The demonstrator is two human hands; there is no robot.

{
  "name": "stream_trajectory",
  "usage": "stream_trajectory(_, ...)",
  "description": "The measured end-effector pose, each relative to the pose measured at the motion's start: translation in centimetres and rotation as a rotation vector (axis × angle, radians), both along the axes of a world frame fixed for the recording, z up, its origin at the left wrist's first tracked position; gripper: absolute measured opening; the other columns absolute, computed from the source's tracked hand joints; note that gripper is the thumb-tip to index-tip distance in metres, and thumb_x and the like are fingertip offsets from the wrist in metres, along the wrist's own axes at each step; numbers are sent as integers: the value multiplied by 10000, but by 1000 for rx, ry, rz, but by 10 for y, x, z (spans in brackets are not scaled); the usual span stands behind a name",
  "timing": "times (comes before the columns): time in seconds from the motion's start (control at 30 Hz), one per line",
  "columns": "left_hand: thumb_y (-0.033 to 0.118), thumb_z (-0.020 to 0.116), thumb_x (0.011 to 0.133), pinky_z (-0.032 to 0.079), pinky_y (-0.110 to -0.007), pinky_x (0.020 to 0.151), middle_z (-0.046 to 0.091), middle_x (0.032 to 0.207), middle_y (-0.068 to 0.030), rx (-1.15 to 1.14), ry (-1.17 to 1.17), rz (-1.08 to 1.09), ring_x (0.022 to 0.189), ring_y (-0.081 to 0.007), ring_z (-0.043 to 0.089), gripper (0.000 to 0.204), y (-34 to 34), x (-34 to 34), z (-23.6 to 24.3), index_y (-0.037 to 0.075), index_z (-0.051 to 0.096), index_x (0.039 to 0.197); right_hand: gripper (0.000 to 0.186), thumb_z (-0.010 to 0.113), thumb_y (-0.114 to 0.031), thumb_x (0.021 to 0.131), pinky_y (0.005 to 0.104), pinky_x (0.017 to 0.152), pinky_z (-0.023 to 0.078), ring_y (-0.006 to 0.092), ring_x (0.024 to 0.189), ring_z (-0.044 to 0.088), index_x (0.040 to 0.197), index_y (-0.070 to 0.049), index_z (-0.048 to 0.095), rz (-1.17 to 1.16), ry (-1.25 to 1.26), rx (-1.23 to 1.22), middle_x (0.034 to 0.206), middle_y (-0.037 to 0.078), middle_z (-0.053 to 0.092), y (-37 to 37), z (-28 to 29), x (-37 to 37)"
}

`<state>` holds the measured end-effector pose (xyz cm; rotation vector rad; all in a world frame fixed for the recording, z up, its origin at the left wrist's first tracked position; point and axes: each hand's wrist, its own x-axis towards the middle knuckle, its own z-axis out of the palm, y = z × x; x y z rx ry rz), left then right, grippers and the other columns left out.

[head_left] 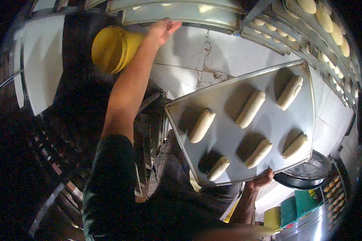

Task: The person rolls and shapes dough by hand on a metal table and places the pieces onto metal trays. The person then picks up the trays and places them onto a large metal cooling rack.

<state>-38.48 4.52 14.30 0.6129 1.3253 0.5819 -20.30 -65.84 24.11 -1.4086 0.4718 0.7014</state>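
My right hand [261,180] grips the near edge of a metal baking tray [225,150], its thumb over the rim. The tray is tilted in front of me and carries several pale, elongated dough rolls [251,109] in two rows, spaced apart. My left arm is stretched forward, and my left hand [162,32] is at the front rim of another metal tray [221,21] in a rack. Its fingers are extended along that rim; whether they press on it I cannot tell. Pale dough pieces [205,8] lie on the racked tray.
A yellow bucket [108,50] stands beside my left forearm. Racked trays with round dough pieces [325,20] line the far right. A round black fan-like object [305,170] sits beyond the held tray's right corner. Cracked light tiles [181,50] cover the floor.
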Motion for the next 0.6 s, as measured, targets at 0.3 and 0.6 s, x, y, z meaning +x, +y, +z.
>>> stream_trajectory(0.3,210,473,1077,569,-472,1040,637,1193,-278,224,120,-176,1195,-336,619,326,59,30,-45,-95,551,1164,676,675,-301,798,599,1134,384,404,1317,517,1385,7,544,-161,338,362,1405,182,564,64,23,3)
stream_trajectory(0.6,593,459,1019,476,-506,1060,631,1305,-231,222,452,-947,1255,-338,587,676,25,90,45,20,576,1356,532,636,-278,830,544,1036,505,379,1175,622,1295,-22,603,-24,312,178,1259,201,652,49,-9,-16)
